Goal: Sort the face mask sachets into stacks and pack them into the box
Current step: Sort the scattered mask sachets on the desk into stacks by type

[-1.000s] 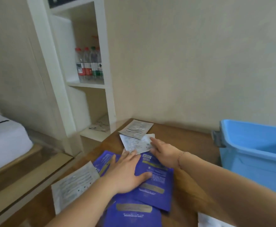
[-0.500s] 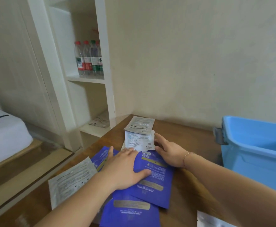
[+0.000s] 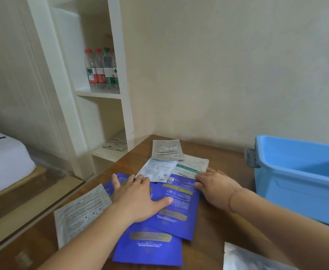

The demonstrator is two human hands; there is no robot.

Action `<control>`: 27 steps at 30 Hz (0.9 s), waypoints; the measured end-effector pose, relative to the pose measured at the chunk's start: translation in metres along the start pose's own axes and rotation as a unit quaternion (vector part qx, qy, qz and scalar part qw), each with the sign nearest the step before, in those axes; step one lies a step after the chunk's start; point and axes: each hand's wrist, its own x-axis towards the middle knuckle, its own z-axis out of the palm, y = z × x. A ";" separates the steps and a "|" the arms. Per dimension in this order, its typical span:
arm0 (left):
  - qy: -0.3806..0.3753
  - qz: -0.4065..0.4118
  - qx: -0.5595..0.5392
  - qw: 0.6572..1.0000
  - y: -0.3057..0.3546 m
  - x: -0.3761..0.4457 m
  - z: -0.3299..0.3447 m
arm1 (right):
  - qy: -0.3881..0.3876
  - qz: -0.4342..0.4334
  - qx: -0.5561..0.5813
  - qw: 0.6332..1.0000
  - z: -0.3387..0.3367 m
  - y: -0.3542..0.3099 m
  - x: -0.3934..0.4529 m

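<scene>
Both hands flat on sachets, nothing grasped.

My left hand (image 3: 140, 197) presses open-palmed on the blue sachets (image 3: 179, 203) overlapping mid-counter (image 3: 214, 230); my right hand (image 3: 216, 186), grip released, touches the teal-striped sachet (image 3: 191, 166). Blue box (image 3: 300, 176) stands right.

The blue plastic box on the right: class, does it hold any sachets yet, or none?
Cannot tell fully. The blue plastic box is open-topped, and the visible inner wall shows no sachets; its floor is out of view.

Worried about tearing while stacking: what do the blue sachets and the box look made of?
Blue sachets: probably thin plastic or foil laminate, smooth with a slight sheen, lying flat with crisp edges. Box: likely moulded plastic, uniform light blue with smooth walls and a rolled rim.
</scene>
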 end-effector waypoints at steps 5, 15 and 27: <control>-0.092 -0.018 -0.011 0.996 -0.001 0.000 -0.007 | -0.041 0.048 -0.090 0.994 0.000 0.008 -0.052; -0.050 0.130 -0.129 0.982 0.030 -0.019 -0.010 | -0.029 0.071 -0.046 0.996 -0.004 0.027 -0.115; -0.057 0.144 0.019 0.988 0.055 -0.044 -0.008 | 0.041 -0.063 -0.055 0.996 -0.002 0.018 -0.119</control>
